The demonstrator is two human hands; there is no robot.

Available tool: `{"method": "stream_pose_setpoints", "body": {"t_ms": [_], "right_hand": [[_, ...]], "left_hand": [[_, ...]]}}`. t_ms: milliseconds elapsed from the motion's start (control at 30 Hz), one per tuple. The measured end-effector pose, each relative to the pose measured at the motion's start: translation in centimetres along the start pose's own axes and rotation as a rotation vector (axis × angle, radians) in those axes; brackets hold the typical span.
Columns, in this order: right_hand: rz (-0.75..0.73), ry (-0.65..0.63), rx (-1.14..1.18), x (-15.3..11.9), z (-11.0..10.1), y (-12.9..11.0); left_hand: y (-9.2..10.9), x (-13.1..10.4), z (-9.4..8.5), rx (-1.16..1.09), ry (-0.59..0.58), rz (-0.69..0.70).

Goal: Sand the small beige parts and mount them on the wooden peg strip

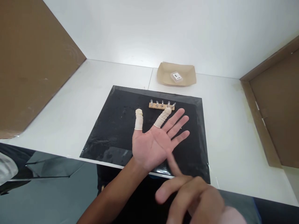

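- Cream cots (139,121) cover thumb and index of the spread left hand (151,144).
- Right hand (196,199), at its 5 o'clock, points, empty; contact unclear.
- Tray (165,76): 1 o'clock.

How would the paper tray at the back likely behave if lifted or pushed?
The paper tray looks light for its size: its walls are thin and only a small plastic case lies inside. Its folded sides would probably flex if pinched. The case appears loose, so it might slide if the tray tilted.
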State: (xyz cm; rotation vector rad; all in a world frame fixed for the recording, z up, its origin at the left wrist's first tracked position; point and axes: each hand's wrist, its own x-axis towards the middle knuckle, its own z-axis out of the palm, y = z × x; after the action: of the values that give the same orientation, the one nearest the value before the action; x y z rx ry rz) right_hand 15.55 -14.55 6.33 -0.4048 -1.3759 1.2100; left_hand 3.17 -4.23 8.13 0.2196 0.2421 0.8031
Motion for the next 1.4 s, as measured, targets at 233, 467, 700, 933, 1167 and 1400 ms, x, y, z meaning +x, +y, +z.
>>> {"method": "stream_pose_setpoints", "body": {"t_ms": [233, 467, 700, 933, 1167, 1400], "right_hand": [[0.074, 0.424, -0.218, -1.0, -0.9, 0.5], [0.012, 0.245, 0.274, -1.8, -0.3, 3.3], [0.029, 0.269, 0.126, -1.1, -1.4, 1.5], [0.090, 0.216, 0.239, -0.7, -0.5, 3.2], [-0.087, 0.182, 0.025, -2.5, -4.2, 0.9], [0.216, 0.507, -0.453, -7.4, -6.8, -1.4]], "left_hand": [[0.1, -0.1, -0.2, -0.021, -0.005, -0.010], [-1.5, 0.0, -0.8, -0.077, -0.008, -0.056], [-1.7, 0.0, -1.1, -0.153, 0.066, -0.085], [-2.2, -0.5, -1.3, -0.016, -0.017, -0.101], [-0.5, -1.4, -2.1, 0.283, 0.039, 0.075], [4.5, -1.4, -3.6, 1.233, 0.146, 0.255]]}}
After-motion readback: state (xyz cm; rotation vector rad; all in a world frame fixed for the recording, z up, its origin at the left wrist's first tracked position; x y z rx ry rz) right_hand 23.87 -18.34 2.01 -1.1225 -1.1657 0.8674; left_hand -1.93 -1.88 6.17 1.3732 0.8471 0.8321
